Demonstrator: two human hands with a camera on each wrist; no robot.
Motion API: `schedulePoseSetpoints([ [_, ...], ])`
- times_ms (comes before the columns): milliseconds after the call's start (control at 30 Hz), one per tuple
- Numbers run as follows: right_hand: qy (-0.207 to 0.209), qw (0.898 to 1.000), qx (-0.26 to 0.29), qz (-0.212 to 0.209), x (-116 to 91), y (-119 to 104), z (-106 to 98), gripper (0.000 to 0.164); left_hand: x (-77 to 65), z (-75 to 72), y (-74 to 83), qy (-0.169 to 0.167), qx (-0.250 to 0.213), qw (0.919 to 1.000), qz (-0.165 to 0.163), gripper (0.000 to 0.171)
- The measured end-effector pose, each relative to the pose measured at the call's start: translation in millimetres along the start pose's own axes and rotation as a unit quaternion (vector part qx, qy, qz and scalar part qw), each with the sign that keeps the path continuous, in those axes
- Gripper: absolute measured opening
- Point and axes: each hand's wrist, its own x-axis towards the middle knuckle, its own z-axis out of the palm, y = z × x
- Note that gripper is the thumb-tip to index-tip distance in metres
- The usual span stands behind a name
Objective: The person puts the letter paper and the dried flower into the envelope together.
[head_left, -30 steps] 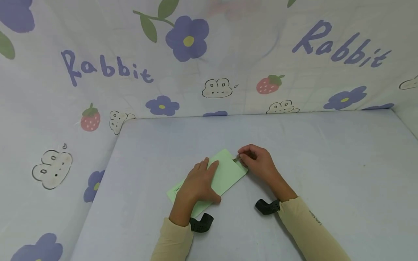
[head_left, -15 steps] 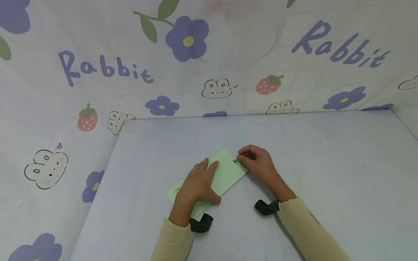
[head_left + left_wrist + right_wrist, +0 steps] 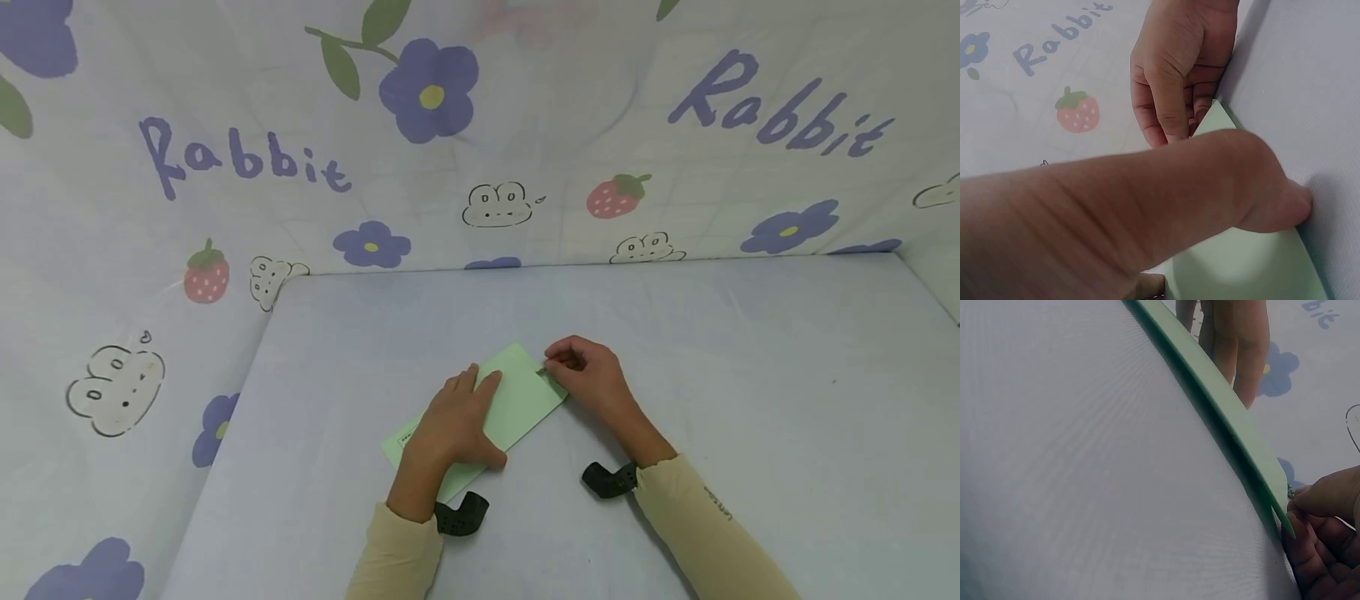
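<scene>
A light green paper item [image 3: 517, 404], flat like an envelope or thin booklet, lies slantwise on the table. My left hand [image 3: 456, 421] rests on it with fingers spread and thumb near its front edge. At the far right end, my right hand [image 3: 592, 375] pinches a small dark, metallic-looking piece [image 3: 542, 372] against the paper's short edge; its exact kind is too small to tell. In the right wrist view, thumb and finger meet on that small piece [image 3: 1290, 491], beside a green corner [image 3: 1285, 522] that stands split from the layer beneath.
A white cloth covers the table [image 3: 750, 400]. Behind it rises a patterned curtain [image 3: 555, 125] with flowers, strawberries and rabbit drawings. Black wrist-worn devices stick out beside the left sleeve [image 3: 397, 550] and the right sleeve [image 3: 705, 517].
My right hand has shifted very slightly, and less of the small dark piece shows at the paper's edge. My left hand and the green paper stay put.
</scene>
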Motion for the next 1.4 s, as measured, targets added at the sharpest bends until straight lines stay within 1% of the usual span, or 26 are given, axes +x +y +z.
schedulePoseSetpoints([
  [333,-0.001,1.000,0.003,-0.003,-0.1,0.6,0.6,0.010,-0.9,-1.2,0.4,0.000,-0.002,1.0000,0.004,0.104],
  [667,-0.010,1.000,-0.009,-0.003,-0.6,-2.1,1.8,0.011,-1.2,-1.8,0.0,0.000,-0.001,1.0000,0.006,0.105],
  [900,-0.006,1.000,-0.015,-0.011,-1.9,-2.6,3.9,0.010,-1.2,-1.3,-0.3,-0.002,-0.005,1.0000,0.003,0.105],
  [1200,-0.010,1.000,-0.020,0.000,-2.3,-4.2,3.7,0.009,-1.1,-1.9,0.8,-0.006,-0.005,1.0000,-0.001,0.105],
  [1400,-0.008,1.000,-0.023,-0.005,-2.9,-5.1,4.4,0.008,-1.1,-2.5,1.3,-0.006,-0.005,1.0000,-0.002,0.105],
])
